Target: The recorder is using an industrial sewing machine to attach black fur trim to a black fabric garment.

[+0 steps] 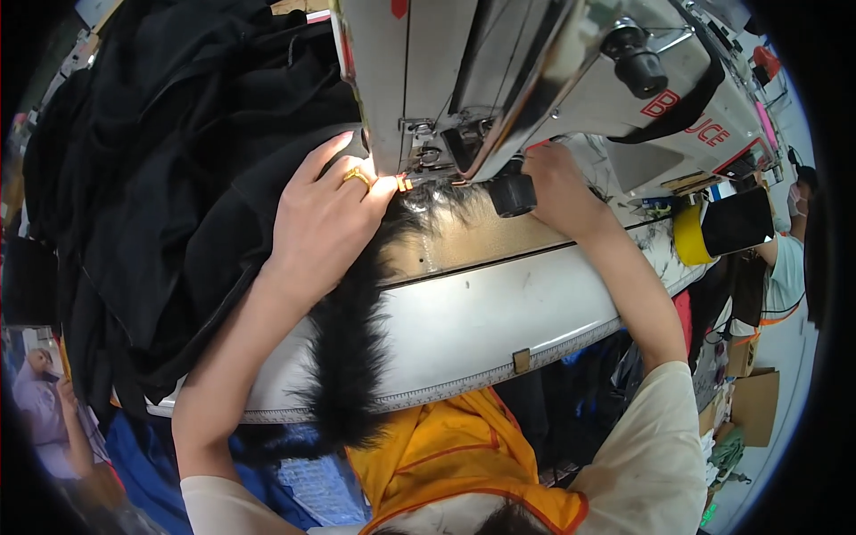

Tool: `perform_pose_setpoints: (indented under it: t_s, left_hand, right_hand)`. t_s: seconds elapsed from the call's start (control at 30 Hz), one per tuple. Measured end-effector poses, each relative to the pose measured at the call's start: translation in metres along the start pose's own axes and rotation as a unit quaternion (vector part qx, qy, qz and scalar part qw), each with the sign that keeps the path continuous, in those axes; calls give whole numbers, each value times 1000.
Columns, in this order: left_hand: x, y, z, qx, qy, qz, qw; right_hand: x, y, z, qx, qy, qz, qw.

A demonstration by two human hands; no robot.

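My left hand (328,223), with a gold ring on one finger, is left of the sewing machine's needle area. Its fingers are bent, closed on a black furry trim (348,366) where the trim meets the black fabric. From beneath this hand, the trim runs down across the table and over its front edge. Loose black fur also lies under the presser foot area (432,183). My right hand (560,189) reaches behind a black knob (512,189) on the right of the sewing machine (383,80). The machine hides its fingertips, so its grip cannot be made out.
A big heap of black fabric (169,178) covers the left side. The white table (499,312) has a measuring tape along its front edge. A yellow-and-black roll (691,234) sits right. Other people are at the far left (53,410) and far right (785,276).
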State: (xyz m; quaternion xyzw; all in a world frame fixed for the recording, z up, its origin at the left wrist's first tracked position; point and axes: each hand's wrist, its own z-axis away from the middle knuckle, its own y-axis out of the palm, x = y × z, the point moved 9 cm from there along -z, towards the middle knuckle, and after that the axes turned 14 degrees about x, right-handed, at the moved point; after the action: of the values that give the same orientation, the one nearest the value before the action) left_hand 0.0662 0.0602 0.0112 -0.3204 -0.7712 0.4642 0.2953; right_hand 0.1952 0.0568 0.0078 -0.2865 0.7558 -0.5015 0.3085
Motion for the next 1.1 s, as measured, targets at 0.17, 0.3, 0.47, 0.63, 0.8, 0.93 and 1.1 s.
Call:
perform_pose_setpoints:
  t_s: [0.17, 0.3, 0.47, 0.63, 0.8, 0.93, 1.1]
  left_hand:
    - [-2, 4, 1, 3, -6, -25, 1000]
    - [0, 12, -2, 44, -26, -71, 996]
    - [1, 19, 0, 51, -26, -114, 992]
    - [4, 19, 1, 69, -31, -104, 992]
    - [2, 9, 8, 93, -7, -20, 995]
    - [-39, -16, 24, 81, 34, -29, 996]
    - [-30, -4, 30, 109, 11, 19, 994]
  right_hand:
    - [-2, 3, -3, -4, 24, 2, 1000]
    - [-11, 13, -9, 41, 66, -25, 997]
    - [-12, 18, -11, 82, 109, -33, 990]
    - [-20, 27, -9, 71, 116, -92, 986]
    - [8, 14, 6, 27, 21, -25, 999]
    - [22, 18, 30, 98, 42, 30, 994]
    - [52, -10, 2, 68, 9, -27, 997]
